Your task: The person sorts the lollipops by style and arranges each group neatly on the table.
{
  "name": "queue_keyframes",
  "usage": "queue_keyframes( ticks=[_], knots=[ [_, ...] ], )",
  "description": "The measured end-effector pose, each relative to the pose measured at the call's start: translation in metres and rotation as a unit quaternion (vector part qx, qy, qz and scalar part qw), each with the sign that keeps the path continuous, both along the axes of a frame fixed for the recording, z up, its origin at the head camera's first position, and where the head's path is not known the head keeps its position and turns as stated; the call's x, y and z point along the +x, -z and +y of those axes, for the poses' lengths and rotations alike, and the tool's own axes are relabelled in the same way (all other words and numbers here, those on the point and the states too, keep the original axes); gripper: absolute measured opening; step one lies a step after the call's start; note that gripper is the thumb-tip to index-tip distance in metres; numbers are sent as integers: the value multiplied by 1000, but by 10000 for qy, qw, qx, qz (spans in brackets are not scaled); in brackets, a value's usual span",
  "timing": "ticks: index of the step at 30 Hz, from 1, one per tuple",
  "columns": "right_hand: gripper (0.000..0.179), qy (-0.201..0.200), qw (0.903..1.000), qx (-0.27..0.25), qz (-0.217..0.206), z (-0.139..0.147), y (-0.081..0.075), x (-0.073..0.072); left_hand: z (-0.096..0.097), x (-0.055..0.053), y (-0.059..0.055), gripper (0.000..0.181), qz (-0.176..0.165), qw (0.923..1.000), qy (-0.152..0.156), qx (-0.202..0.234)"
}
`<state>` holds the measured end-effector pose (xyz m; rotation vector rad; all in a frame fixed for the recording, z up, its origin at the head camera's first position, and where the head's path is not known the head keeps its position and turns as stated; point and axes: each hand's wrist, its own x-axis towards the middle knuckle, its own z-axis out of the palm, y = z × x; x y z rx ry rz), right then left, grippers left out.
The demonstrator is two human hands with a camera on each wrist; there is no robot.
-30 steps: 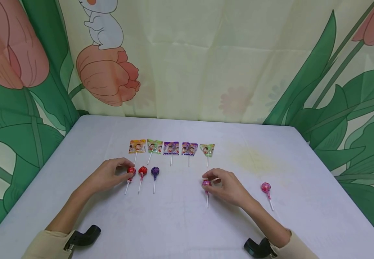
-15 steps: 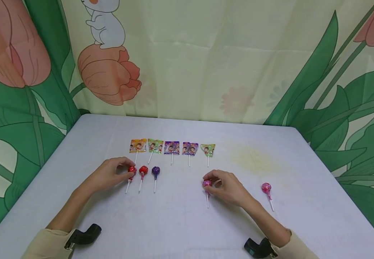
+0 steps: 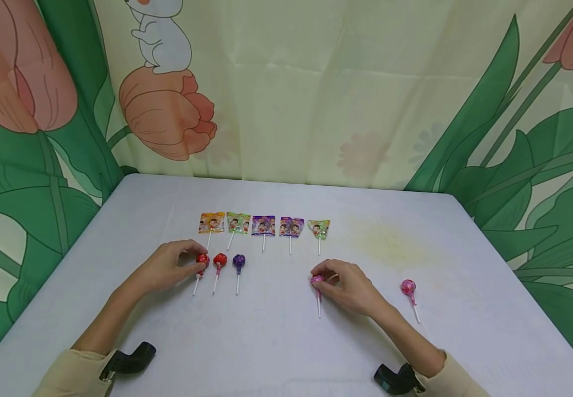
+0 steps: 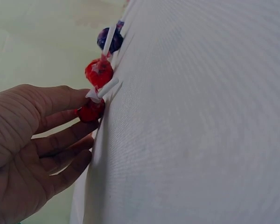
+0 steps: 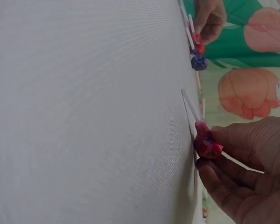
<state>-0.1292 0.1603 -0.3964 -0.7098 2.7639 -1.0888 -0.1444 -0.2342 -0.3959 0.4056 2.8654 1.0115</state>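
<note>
My left hand (image 3: 171,267) pinches the head of a red lollipop (image 4: 90,112) between thumb and fingers at the left end of the nearer row. Beside it lie a second red lollipop (image 3: 219,260) and a dark purple lollipop (image 3: 239,262), sticks toward me. Farther right, my right hand (image 3: 349,286) grips a pink lollipop (image 5: 208,145) by its round head, with its white stick pointing toward me. Another pink lollipop (image 3: 408,288) lies apart to the right of that hand, its stick slanting toward me.
Behind the hands runs a row of flat-wrapped lollipops: an orange one (image 3: 211,223), a green one (image 3: 239,223), a purple one (image 3: 263,225), another purple one (image 3: 292,226) and a green one (image 3: 319,228). All lie on a white-covered table (image 3: 266,347) before a printed curtain (image 3: 286,99).
Both hands stay nearly where they were, still holding their lollipops. The pink lollipop's stick under the right hand has shifted very slightly to the right.
</note>
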Motion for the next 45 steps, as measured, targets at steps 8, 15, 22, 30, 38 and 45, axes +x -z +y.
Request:
queue_keyframes(
  ticks=[8,15,22,30,38,45],
  knots=[
    [17,-37,10000,-34,-79,-1,-2,-1,0,-1,0,26,6,10000,-3,-35],
    [19,-58,9998,-153,-77,-5,-3,-4,0,-1,0,26,-15,10000,-7,-44],
    [19,-142,9995,-261,59,-13,-8,-7,0,0,-1,26,-21,10000,-8,-4],
    [21,-274,9982,-515,120,-25,-15,-12,1,1,-2,26,-56,10000,-39,23],
    [18,-460,9963,-707,193,-39,-15,-18,1,2,-1,26,-11,10000,-48,39],
    [19,-563,9948,-815,256,-52,-16,-22,0,2,-1,26,24,10000,-20,61]
  ],
)
